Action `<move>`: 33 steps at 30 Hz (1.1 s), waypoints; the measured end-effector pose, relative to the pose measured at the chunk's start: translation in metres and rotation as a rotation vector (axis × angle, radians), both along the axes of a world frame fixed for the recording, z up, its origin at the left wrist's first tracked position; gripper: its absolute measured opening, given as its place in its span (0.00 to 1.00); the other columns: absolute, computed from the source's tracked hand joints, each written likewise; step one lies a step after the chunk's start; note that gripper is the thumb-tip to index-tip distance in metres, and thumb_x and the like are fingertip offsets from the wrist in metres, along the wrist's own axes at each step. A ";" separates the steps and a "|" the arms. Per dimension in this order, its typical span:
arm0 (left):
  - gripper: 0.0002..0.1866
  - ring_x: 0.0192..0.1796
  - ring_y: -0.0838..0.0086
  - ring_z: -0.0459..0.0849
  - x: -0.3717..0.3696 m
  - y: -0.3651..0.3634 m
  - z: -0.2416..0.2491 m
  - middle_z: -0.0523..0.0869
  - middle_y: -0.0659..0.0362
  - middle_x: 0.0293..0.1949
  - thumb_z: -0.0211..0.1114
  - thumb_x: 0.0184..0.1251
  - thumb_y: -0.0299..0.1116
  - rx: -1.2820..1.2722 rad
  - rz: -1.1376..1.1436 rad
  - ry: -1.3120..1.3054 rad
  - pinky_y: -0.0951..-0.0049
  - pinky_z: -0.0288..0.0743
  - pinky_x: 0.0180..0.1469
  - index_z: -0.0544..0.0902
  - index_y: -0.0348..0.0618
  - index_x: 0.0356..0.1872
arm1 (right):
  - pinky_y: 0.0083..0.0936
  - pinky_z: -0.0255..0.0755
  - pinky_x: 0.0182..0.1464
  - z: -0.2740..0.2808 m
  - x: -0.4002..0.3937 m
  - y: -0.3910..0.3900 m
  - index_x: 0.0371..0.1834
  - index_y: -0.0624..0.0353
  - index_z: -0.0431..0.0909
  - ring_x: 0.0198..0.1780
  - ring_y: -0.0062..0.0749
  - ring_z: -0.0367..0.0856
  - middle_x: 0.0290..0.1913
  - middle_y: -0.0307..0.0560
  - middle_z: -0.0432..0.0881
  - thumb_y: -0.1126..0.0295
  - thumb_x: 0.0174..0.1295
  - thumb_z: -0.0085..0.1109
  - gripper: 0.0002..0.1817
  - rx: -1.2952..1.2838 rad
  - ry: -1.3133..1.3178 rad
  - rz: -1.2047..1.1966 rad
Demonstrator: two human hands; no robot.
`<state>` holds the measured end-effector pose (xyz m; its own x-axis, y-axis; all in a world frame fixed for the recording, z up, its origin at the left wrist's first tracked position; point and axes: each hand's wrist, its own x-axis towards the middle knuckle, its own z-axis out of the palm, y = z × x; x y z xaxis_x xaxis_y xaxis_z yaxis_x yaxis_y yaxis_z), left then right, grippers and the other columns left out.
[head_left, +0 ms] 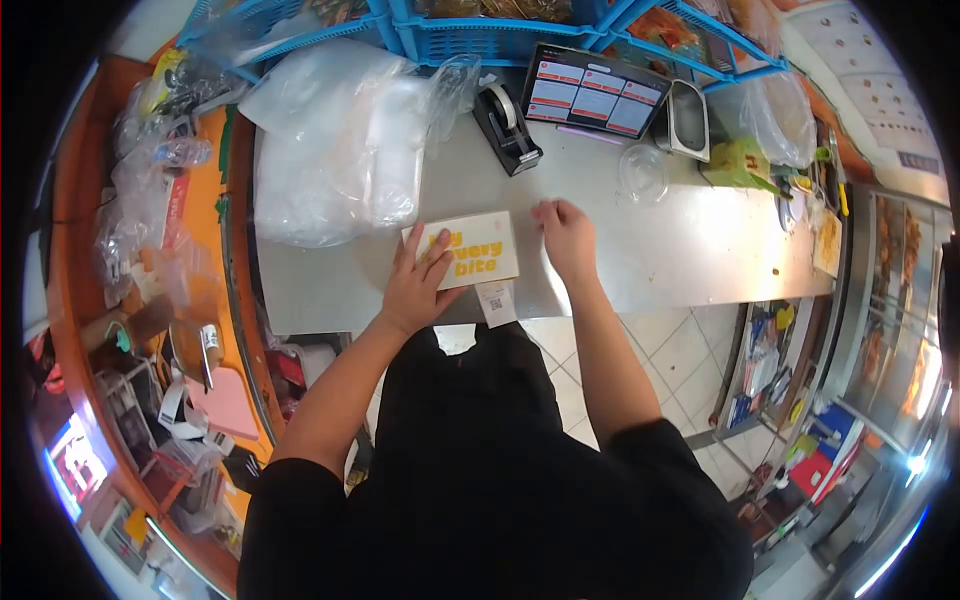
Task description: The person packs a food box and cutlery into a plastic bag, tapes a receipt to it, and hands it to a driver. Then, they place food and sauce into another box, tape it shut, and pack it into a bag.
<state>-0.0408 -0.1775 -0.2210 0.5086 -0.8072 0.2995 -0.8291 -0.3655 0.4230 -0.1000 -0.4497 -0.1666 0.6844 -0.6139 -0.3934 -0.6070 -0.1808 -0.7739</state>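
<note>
On the metal counter lies a white box with yellow lettering point(485, 250). My left hand point(420, 275) rests flat on the box's left part, its fingers spread. Right of the box, a little above the counter, my right hand point(566, 236) is closed with thumb and fingers pressed together; whatever it may hold is too small to make out. A paper slip with a printed square code point(496, 302) hangs from the box's lower edge over the counter's front.
A black tape dispenser point(507, 130) stands behind the box. Clear plastic bags point(330, 150) cover the left back. Further right are a tablet point(597, 90), a clear round lid point(642, 172) and a metal container point(686, 122). Blue baskets point(490, 40) line the back.
</note>
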 end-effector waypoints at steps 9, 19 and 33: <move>0.30 0.81 0.39 0.59 0.004 0.006 -0.011 0.70 0.53 0.78 0.73 0.65 0.48 -0.048 -0.031 0.058 0.25 0.53 0.76 0.79 0.37 0.61 | 0.29 0.76 0.37 -0.017 -0.041 0.160 0.35 0.66 0.86 0.28 0.27 0.83 0.26 0.44 0.86 0.58 0.80 0.54 0.22 0.052 0.195 -0.250; 0.31 0.81 0.38 0.60 0.009 0.008 -0.004 0.69 0.53 0.79 0.75 0.64 0.45 0.035 -0.058 -0.008 0.38 0.67 0.69 0.78 0.38 0.62 | 0.44 0.82 0.39 -0.054 -0.070 0.134 0.39 0.59 0.85 0.36 0.51 0.88 0.37 0.51 0.90 0.58 0.73 0.59 0.16 -0.523 0.247 0.073; 0.33 0.83 0.36 0.51 0.009 0.006 -0.007 0.63 0.52 0.81 0.72 0.67 0.47 0.058 -0.082 0.072 0.22 0.49 0.76 0.75 0.35 0.65 | 0.26 0.77 0.44 -0.070 -0.061 0.145 0.42 0.61 0.83 0.37 0.27 0.82 0.37 0.41 0.85 0.72 0.71 0.44 0.14 0.619 -0.435 -0.545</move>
<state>-0.0319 -0.1720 -0.2282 0.4582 -0.8622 0.2160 -0.8258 -0.3231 0.4622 -0.1610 -0.3043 -0.2367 0.5276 -0.6602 -0.5345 -0.1212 0.5643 -0.8166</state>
